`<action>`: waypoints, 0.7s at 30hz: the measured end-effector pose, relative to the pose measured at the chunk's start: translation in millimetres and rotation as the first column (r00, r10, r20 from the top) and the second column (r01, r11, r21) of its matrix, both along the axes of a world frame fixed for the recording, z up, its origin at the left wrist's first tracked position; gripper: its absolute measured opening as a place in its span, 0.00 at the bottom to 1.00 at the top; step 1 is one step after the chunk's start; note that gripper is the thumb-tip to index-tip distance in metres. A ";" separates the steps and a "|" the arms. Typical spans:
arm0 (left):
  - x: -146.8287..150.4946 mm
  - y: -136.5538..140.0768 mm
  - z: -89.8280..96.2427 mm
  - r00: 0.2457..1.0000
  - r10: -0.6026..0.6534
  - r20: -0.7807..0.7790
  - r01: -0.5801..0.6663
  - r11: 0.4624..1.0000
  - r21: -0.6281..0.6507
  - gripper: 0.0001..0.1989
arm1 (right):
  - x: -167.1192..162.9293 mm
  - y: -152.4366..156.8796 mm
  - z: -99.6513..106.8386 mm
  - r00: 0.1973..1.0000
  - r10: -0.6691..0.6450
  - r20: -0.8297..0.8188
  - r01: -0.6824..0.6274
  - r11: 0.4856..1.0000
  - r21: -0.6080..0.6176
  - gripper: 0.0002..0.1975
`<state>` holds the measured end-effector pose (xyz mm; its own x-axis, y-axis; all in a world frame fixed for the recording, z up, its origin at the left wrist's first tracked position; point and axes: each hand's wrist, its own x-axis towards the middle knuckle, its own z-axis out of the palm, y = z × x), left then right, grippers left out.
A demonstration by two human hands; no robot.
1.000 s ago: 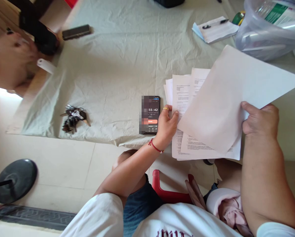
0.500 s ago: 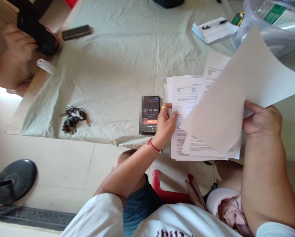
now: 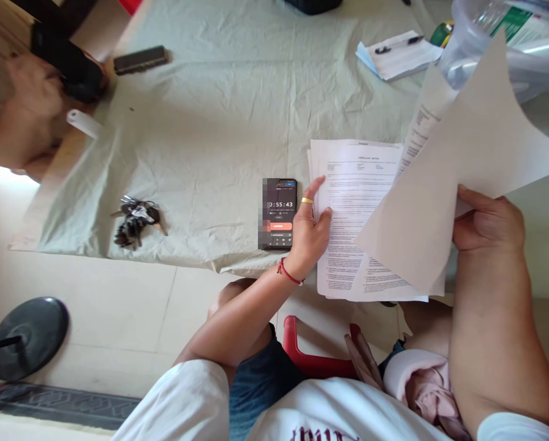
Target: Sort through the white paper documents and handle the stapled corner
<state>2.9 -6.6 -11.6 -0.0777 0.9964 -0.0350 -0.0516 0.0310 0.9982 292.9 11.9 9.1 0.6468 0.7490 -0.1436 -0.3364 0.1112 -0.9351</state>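
At the table's (image 3: 210, 141) edge, 2 hands (image 3: 310, 233) (image 3: 492, 225) hold papers (image 3: 343, 239) beside 1 phone (image 3: 282, 215).

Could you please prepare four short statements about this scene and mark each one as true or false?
1. The left hand touches the printed sheets. True.
2. The right hand holds the pen. False: the right hand grips a raised sheet; the pen lies on a small paper stack.
3. The smartphone lies beside the left hand. True.
4. The bunch of keys is inside the tub. False: the bunch of keys lies on the tablecloth.
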 end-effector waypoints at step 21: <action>0.9 1.0 4.9 0.982 -0.056 -0.178 0.048 0.998 -0.047 0.17 | 3.1 2.3 -1.6 0.999 -0.027 -0.027 0.026 1.000 -0.017 0.21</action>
<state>3.8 -5.6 -6.7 -0.0348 0.9971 -0.0678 0.1304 0.0718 0.9889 295.9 14.2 7.5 0.6621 0.7291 -0.1732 -0.3587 0.1054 -0.9275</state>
